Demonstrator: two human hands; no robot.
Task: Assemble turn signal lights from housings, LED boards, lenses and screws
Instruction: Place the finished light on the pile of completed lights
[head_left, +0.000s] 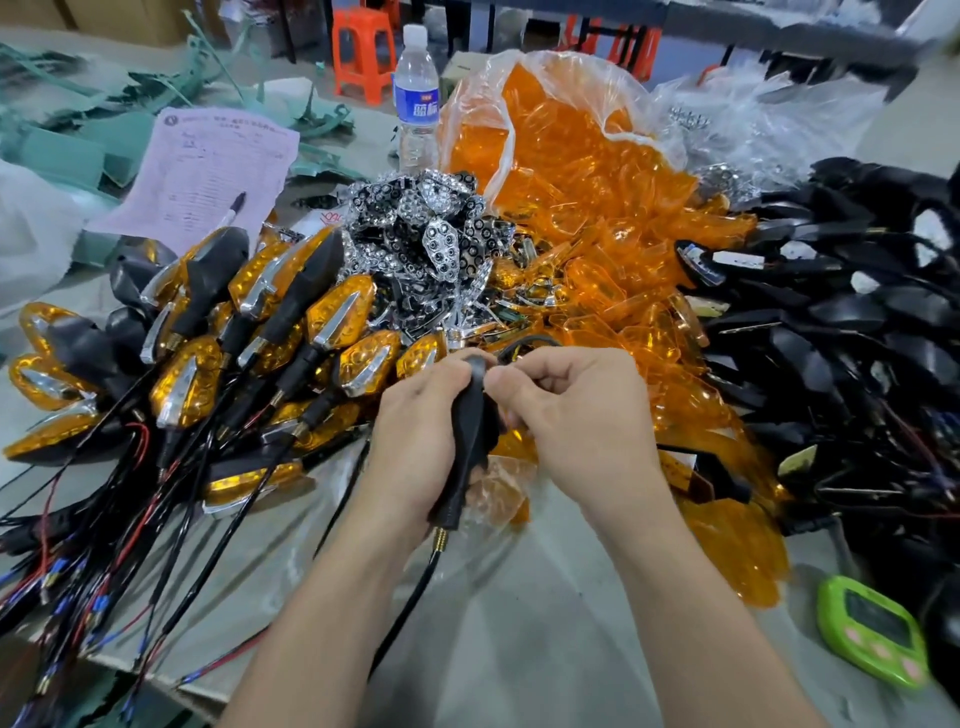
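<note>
Far left: heap of finished signals (208, 338), amber-faced, wires trailing to the near table edge. Centre: left hand (415, 431) wrapped round a black housing (467, 441), fingers curled tight, its stem and cable pointing down toward the viewer. Right hand (576, 415) touches the housing too, fingers curled, thumb and forefinger pinching its upper end; anything between the tips is hidden. Behind the hands: clear plastic bag (545, 67), mouth open, orange lenses (587, 171) spilling from it onto the table. Right: spare housings (841, 322) heaped loose.
</note>
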